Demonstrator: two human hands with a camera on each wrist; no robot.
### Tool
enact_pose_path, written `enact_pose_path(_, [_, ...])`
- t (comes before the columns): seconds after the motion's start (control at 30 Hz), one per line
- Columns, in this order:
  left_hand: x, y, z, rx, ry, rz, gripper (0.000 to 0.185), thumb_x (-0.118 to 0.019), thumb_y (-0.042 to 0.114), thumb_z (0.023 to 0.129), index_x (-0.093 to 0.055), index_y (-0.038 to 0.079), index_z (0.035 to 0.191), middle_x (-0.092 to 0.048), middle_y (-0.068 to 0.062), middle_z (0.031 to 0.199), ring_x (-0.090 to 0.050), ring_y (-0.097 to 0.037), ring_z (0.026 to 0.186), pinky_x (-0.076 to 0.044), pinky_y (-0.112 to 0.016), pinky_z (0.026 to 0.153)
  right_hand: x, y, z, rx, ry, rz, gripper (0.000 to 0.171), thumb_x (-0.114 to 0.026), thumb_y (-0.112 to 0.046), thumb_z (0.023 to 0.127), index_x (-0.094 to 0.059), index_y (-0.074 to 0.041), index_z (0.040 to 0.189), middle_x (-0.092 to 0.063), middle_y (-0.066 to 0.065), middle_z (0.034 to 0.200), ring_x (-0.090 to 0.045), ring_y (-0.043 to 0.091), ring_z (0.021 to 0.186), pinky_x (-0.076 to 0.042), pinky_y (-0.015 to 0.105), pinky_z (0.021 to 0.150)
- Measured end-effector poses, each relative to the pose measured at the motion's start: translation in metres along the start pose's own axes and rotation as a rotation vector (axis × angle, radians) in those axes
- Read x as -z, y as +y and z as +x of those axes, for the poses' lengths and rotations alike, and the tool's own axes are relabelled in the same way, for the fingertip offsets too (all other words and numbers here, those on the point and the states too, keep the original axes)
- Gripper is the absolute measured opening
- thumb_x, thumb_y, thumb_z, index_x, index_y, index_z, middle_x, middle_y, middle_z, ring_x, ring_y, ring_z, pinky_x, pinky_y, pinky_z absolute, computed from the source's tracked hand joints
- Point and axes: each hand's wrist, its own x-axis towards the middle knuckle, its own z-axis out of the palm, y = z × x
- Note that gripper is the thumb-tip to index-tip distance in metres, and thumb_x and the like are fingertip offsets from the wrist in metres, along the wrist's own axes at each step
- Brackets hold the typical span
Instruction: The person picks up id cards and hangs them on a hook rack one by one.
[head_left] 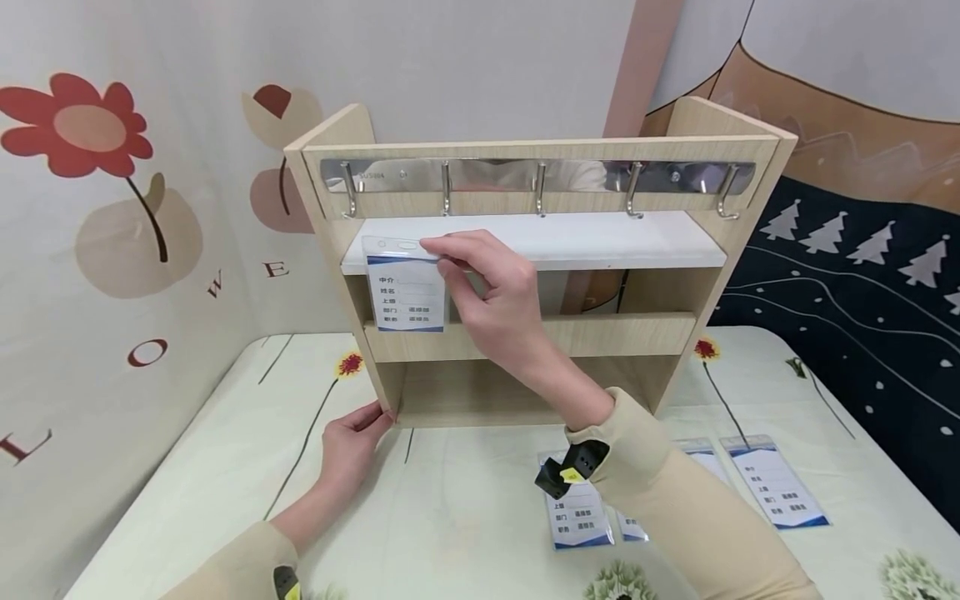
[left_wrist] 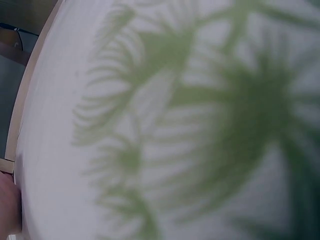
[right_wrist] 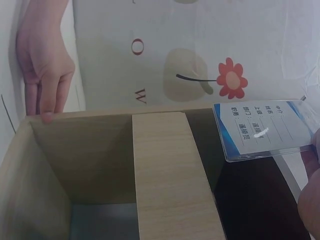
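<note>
- My right hand (head_left: 495,292) pinches a badge (head_left: 405,292) by its top right corner, thumb and index finger closed on the sleeve edge.
- Badge hangs left of the hand, upright, in front of the rack (head_left: 622,336), its top edge showing just under the 2 leftmost of 5 hooks (head_left: 540,190). Can't tell if it touches the wood.
- My left hand (head_left: 351,442) rests at the rack's lower left front corner, fingers mostly straight, tips against the board.
- Badge: clear glossy plastic sleeve, slotted top, white card, blue bands, black print.
- Rack: pale wood-grain boards, white shelf (head_left: 622,237), shiny metal strip (head_left: 495,177) carrying the curved hooks.
- Surface (head_left: 465,500): pale cloth, printed flowers. 3 more badges lie right: the left badge (head_left: 581,517), middle badge (head_left: 633,528), right badge (head_left: 780,483).
- My right sleeve covers most of the middle badge; wrist camera (head_left: 573,469) covers part of the left badge.
- Left wrist view: mostly blurred green leaf print, hand cut off at the edge.
</note>
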Motion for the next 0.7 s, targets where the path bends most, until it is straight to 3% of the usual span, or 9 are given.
enact_pose_path(0.27, [0.0,0.001,0.0,-0.003,0.002,0.015,0.034,-0.071,0.011,0.098,-0.068,-0.002,0.129,-0.069,-0.02,0.122,-0.066,0.003,0.095,-0.051,-0.009,0.079,-0.005,-0.002,0.001,-0.007,0.007,-0.014,0.02,-0.065,0.011,0.094,-0.073,0.007,0.111,-0.073,0.017,0.104,-0.066,0.02,0.093,-0.049,0.024,0.07])
enact_pose_path(0.57, [0.003,0.003,-0.001,0.016,-0.01,0.044,0.035,-0.069,0.011,0.099,-0.067,-0.002,0.131,-0.068,-0.02,0.124,-0.067,-0.022,0.114,-0.051,-0.01,0.079,-0.01,-0.006,0.005,-0.008,-0.003,0.014,0.021,-0.063,0.011,0.095,-0.072,0.009,0.114,-0.072,0.018,0.106,-0.067,0.021,0.095,-0.055,0.026,0.079])
enact_pose_path(0.7, [0.002,0.003,-0.001,0.018,-0.014,0.033,0.035,-0.07,0.011,0.099,-0.067,-0.002,0.131,-0.068,-0.021,0.125,-0.066,-0.027,0.116,-0.051,-0.01,0.079,-0.012,-0.007,0.006,-0.009,-0.002,0.016,0.021,-0.062,0.011,0.095,-0.072,0.009,0.113,-0.071,0.018,0.106,-0.067,0.021,0.095,-0.056,0.027,0.081])
